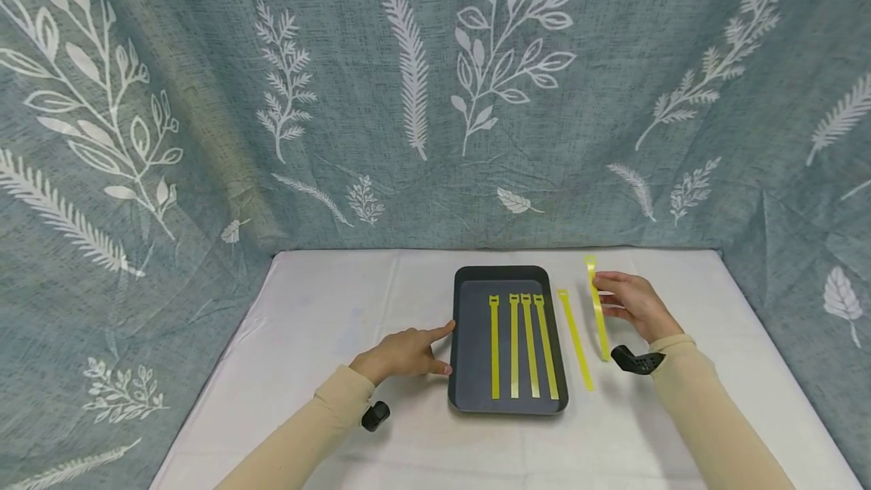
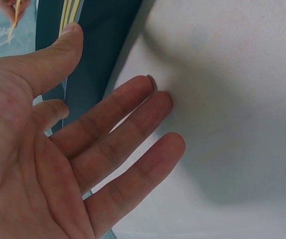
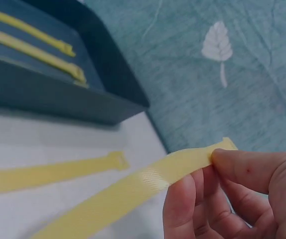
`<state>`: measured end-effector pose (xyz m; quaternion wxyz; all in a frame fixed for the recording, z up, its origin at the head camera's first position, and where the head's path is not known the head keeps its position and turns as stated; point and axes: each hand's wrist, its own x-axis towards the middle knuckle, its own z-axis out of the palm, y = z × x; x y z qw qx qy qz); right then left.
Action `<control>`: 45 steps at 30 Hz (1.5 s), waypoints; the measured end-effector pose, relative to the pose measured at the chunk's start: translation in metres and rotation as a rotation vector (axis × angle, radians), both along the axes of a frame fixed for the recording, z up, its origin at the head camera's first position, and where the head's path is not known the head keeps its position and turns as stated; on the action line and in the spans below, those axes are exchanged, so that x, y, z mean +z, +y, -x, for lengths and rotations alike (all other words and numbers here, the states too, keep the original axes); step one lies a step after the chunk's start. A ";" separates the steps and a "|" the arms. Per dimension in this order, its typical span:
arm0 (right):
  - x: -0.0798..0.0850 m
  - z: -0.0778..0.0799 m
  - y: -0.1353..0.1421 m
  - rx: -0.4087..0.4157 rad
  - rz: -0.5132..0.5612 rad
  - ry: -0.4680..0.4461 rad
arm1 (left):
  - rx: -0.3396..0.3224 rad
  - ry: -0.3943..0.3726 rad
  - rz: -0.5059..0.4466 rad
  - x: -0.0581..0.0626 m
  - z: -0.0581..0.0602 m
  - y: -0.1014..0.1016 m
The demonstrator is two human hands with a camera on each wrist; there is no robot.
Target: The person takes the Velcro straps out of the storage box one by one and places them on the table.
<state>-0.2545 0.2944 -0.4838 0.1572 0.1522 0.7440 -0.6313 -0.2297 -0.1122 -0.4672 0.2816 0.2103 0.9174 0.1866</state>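
Rectangular dark-grey tray (image 1: 474,346): flat, near the far edge of the white surface (image 1: 299,339); left hand (image 1: 408,352) touching its left edge. Four flat yellow slotted-head straps (image 1: 514,346) lie inside, heads toward the far edge, three grouped rightward. A fifth yellow strap (image 1: 576,340) lies just beside the right edge. A sixth yellow strap (image 1: 599,316), slightly bowed, is pinched near its head by the right hand (image 1: 633,304).

place: curtained-off nook, room type unclear | leaf-print curtain (image 1: 422,195) | white-covered table (image 1: 333,301)

The left sleeve (image 1: 309,429) and right sleeve (image 1: 711,414) are plain beige, reaching the wrists. Small black wrist devices are worn: a left block (image 1: 376,416) and a right unit (image 1: 637,361) (longer, more angular).
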 end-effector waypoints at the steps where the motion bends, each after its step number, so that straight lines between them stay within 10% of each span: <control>1: -0.003 0.000 0.001 -0.008 0.006 -0.005 | 0.000 0.003 0.003 0.000 0.000 0.000; 24: -0.032 0.000 0.000 -0.005 0.085 -0.040 | -0.001 -0.011 -0.012 -0.001 0.001 -0.001; 45: -0.041 -0.001 -0.014 0.037 -0.220 -0.057 | 0.021 -0.073 -0.039 -0.003 0.001 -0.004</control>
